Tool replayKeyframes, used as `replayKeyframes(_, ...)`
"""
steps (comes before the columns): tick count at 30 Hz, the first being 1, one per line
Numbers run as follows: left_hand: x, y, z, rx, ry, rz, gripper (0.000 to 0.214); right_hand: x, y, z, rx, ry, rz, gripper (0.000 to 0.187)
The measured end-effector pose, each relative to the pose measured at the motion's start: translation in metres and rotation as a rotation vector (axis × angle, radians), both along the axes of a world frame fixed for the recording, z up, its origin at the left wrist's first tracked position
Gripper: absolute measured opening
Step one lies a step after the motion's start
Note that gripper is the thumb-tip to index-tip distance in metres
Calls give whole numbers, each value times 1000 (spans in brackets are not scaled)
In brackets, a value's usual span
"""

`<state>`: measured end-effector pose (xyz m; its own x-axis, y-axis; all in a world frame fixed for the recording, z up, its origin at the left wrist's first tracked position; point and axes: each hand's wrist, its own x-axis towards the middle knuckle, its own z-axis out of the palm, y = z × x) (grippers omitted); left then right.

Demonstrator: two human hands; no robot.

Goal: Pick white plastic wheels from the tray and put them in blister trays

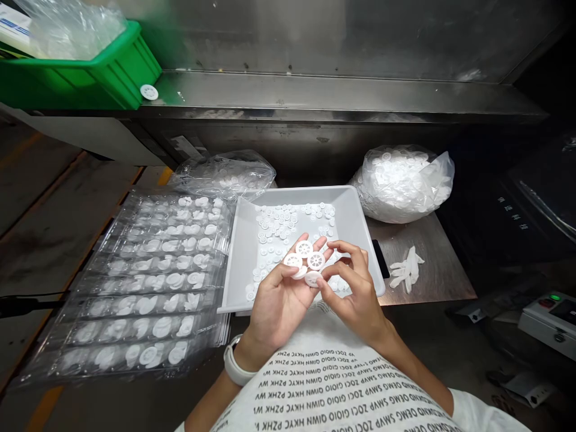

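Palm up, my left hand (pixel 279 306) holds several small white plastic wheels (pixel 304 249) with spoked centres, its thumb resting over one of them. My right hand (pixel 355 294) comes in from the side, fingers bent and closed, with its thumb and a finger at the edge of the lowest white wheel (pixel 312 278). Both hands are above the near side of a light grey tray (pixel 227 264). Many more small white wheels (pixel 274 223) lie loose on the tray's floor, partly hidden by my hands.
Stacked clear blister trays (pixel 119 264) filled with white parts stand at left. Behind are two plastic bags (pixel 405 183) (pixel 225 171) of white parts. White finger cots (pixel 407 268) lie right. A green bin (pixel 90 78) and a single wheel (pixel 149 92) sit on the metal ledge (pixel 315 90).
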<state>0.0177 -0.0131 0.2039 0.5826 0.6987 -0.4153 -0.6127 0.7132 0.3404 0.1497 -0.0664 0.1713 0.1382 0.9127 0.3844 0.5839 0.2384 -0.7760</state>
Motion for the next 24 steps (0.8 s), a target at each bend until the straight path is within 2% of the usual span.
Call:
replayKeyframes(6,-1,0,0,-9,-16,10,61,-1,1,-1,6,-9,-29,8)
replayKeyframes(11,-2,0,0,-17,-8,4,63,3,5,-2,-5,76,-59,5)
replayKeyframes(16,0,-1,-1,-17,-20,7,63,6,13,2,-106,119,-36,19)
replayKeyframes(20,1,-1,-1,-25,-28,18,64,6,18,4,-189,219,25,11)
replayKeyframes(24,1,-1,0,-31,-40,23,64,6,20,2,-201,340,45,7)
